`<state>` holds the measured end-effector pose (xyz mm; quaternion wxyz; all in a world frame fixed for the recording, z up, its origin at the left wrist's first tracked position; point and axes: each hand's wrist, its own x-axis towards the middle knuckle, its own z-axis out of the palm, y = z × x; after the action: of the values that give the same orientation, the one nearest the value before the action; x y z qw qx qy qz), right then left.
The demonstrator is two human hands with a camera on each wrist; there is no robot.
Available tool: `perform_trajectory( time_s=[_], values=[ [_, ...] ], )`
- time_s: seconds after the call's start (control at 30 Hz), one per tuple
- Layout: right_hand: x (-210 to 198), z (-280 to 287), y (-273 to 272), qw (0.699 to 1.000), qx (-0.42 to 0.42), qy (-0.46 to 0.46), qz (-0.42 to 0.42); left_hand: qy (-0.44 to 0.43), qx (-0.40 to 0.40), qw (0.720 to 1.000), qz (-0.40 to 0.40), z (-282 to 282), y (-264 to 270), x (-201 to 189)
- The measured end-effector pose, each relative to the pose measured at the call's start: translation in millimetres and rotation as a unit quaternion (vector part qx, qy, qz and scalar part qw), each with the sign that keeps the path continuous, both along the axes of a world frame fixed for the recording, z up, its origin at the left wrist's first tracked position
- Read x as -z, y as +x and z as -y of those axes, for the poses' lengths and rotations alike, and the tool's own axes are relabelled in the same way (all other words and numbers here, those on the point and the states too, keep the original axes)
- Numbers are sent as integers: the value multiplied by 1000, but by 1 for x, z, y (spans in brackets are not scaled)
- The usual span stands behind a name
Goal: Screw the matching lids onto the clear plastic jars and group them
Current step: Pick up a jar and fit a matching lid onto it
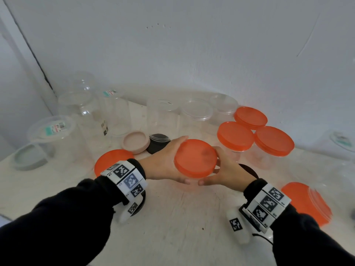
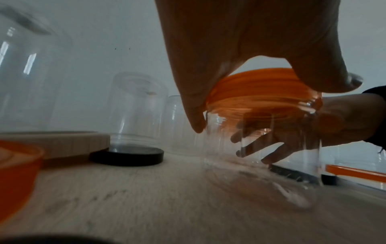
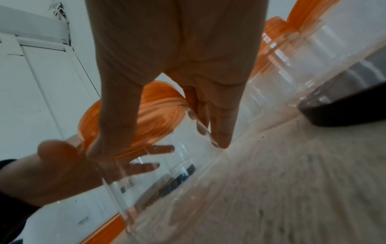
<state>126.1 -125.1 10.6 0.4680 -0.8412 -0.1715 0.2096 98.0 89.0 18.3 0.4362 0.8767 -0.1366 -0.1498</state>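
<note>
A clear plastic jar [image 2: 261,156] with an orange lid [image 1: 196,158] on top is tilted and held just above the pale wooden table [image 1: 172,227], mid-table. My left hand [image 1: 172,162] grips it from the left, thumb and fingers curled round the lid's rim [image 2: 261,92]. From the right, my right hand [image 1: 221,167] holds the jar's wall just below the lid [image 3: 158,112]; its fingers [image 3: 219,132] lie along the clear side. Three jars capped in orange [image 1: 235,136] [image 1: 250,118] [image 1: 273,141] stand grouped at the back right.
A loose orange lid [image 1: 107,160] lies left of my left wrist. A beige lid [image 1: 135,142] and a black lid [image 1: 158,143] lie behind my hands. Several clear jars [image 1: 163,116] stand along the wall. Another orange-lidded jar [image 1: 305,202] lies at the right.
</note>
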Motion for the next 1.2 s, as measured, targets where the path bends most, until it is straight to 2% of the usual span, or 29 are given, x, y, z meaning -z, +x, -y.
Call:
perform_trajectory(
  time_s=[0.1,0.27,0.4,0.57,0.67,0.8,0.9,1.07,1.2],
  values=[
    [-10,9,-1,998,-32,-47,17,-57,-7,997,-47,0,3,6],
    [-45,8,-4,976,-95,-151,124,-79,0,995,-54,15,12,14],
    [-68,4,-6,923,-170,-302,167,-80,22,995,-61,29,22,14],
    [-77,3,-4,873,-179,-424,165,-68,53,992,-89,42,29,15],
    [-80,4,0,865,-180,-439,161,-79,55,991,-95,48,31,19],
    [-84,11,8,876,-213,-409,144,-132,72,982,-112,49,34,19],
    [-84,13,11,872,-240,-404,140,-154,76,979,-111,49,34,20],
    [-84,11,13,870,-235,-408,148,-148,81,980,-107,48,39,23],
    [-84,7,9,857,-217,-431,180,-134,76,983,-104,47,40,23]
  ],
)
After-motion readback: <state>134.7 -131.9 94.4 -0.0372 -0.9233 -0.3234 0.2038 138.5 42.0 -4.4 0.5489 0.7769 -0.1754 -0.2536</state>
